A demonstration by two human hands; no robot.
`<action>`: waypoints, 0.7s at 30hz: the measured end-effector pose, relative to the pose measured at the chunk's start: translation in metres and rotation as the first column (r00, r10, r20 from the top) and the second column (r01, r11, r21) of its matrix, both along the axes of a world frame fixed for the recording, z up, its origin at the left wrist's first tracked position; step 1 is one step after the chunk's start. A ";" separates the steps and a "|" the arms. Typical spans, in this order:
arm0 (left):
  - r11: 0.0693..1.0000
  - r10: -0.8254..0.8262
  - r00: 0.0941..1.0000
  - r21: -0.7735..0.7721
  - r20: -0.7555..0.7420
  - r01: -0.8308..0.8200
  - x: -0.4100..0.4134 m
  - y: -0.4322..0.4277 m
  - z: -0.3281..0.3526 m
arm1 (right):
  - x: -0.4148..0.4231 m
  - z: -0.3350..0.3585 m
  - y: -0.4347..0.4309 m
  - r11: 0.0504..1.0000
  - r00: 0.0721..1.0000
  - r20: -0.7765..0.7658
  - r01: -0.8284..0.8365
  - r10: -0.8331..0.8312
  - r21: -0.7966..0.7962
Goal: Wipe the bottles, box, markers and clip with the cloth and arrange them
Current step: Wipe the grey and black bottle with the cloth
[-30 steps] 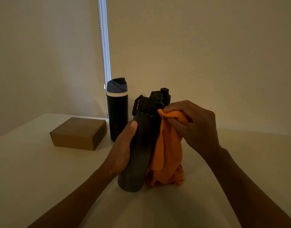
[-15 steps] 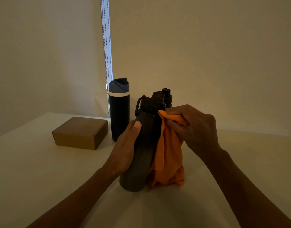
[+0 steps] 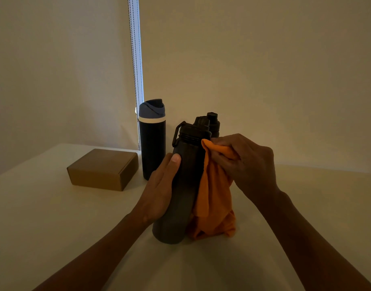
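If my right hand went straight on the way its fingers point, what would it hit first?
Probably the dark grey bottle, just below its cap; the right hand, pinching the orange cloth, points left at it.

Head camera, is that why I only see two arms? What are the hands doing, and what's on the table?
Yes. The camera sits on a person's head and looks down, so you see their own arms; no machine here. The left hand holds a tall dark bottle on the table. The right hand pinches an orange cloth against its side, near the top. Behind stand a blue-lidded bottle and another dark bottle, mostly hidden. A cardboard box lies to the left.
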State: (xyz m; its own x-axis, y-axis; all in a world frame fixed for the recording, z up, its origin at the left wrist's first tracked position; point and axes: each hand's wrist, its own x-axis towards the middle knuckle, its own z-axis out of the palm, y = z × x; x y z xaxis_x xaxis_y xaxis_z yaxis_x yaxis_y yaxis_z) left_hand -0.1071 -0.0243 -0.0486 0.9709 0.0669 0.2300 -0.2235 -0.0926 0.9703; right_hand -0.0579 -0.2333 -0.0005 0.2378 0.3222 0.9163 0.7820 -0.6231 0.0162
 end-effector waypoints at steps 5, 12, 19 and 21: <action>0.999 -0.019 0.998 -0.039 -0.059 0.017 0.001 -0.002 -0.001 | 0.013 -0.008 -0.013 0.996 0.996 -0.090 0.001 0.006 0.085; 0.995 -0.013 0.999 -0.104 -0.035 0.009 0.005 0.002 -0.005 | 0.016 -0.006 -0.012 0.986 0.982 -0.147 -0.096 0.115 0.136; 0.993 -0.026 0.998 -0.112 -0.052 0.020 0.006 0.002 -0.008 | 0.004 0.002 -0.008 0.986 0.989 -0.089 -0.107 0.118 0.126; 0.993 -0.030 0.999 -0.116 -0.046 0.024 0.005 0.002 -0.007 | 0.002 0.003 -0.007 0.987 0.990 -0.089 -0.101 0.113 0.127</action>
State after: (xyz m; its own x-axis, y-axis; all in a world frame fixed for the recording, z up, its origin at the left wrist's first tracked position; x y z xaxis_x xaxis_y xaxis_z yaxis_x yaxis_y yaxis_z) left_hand -0.1020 -0.0227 -0.0551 0.9823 0.0641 0.1762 -0.1781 0.0261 0.9837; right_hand -0.0560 -0.2405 0.0021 0.2967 0.2376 0.9249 0.8387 -0.5280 -0.1334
